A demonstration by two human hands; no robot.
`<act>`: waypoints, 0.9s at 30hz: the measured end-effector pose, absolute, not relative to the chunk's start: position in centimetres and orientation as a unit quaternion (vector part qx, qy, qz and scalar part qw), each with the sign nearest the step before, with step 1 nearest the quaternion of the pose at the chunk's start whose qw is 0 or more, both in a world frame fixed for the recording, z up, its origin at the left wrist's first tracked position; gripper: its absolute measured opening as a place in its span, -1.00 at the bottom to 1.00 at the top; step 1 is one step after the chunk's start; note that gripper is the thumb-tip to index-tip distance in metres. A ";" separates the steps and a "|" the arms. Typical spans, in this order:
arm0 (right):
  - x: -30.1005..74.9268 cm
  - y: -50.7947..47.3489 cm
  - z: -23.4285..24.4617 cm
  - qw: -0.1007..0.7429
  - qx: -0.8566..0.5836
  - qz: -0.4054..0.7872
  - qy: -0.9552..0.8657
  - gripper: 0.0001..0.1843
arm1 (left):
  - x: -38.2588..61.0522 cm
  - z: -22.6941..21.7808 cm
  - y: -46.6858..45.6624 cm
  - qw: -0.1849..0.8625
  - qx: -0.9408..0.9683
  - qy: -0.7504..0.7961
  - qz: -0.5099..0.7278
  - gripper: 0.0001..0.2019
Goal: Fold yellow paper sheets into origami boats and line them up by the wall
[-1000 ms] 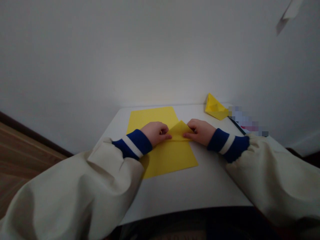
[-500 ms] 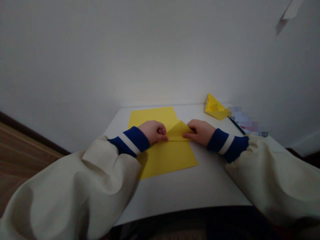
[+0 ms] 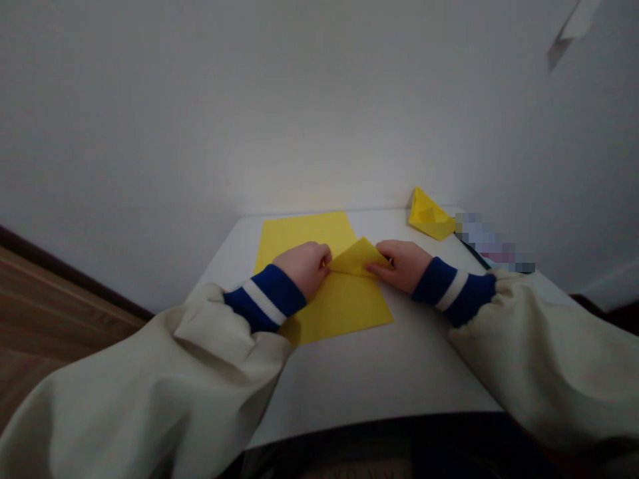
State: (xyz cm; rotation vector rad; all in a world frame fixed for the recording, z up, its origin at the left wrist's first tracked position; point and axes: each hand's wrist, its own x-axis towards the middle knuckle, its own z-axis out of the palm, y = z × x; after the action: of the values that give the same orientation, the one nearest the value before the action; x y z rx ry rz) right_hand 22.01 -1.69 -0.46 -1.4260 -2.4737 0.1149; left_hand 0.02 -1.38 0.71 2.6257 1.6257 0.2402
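Observation:
A sheet of yellow paper (image 3: 339, 306) lies flat on the white table (image 3: 399, 372). Its far right corner is turned over into a triangular flap (image 3: 355, 258). My left hand (image 3: 304, 265) is curled with its fingertips pinching the flap's left edge. On the right side of the flap, my right hand (image 3: 402, 263) is closed, thumb and fingers pressed on it. Both arms wear cream sleeves with blue and white cuffs.
A finished folded yellow paper piece (image 3: 430, 218) sits at the table's far right corner near the wall. A dark thin stick-like item (image 3: 469, 251) and a blurred patch lie beside it. The white wall stands directly behind; wooden floor shows at the left.
My left hand has slid back from pressing along the fold line to the flap's left edge. The flap has lifted slightly. My right hand has barely moved.

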 end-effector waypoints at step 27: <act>22.2 -1.1 -0.9 0.138 -0.477 0.031 -0.868 -0.77 | -0.1 0.1 -0.2 0.004 0.835 0.550 -0.022 -0.65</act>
State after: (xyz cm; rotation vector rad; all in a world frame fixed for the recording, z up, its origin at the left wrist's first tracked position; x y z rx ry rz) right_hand 22.15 -1.11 -0.86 -1.3788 -2.5105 0.0906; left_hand -0.15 -0.17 0.12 2.6161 1.7222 -0.0704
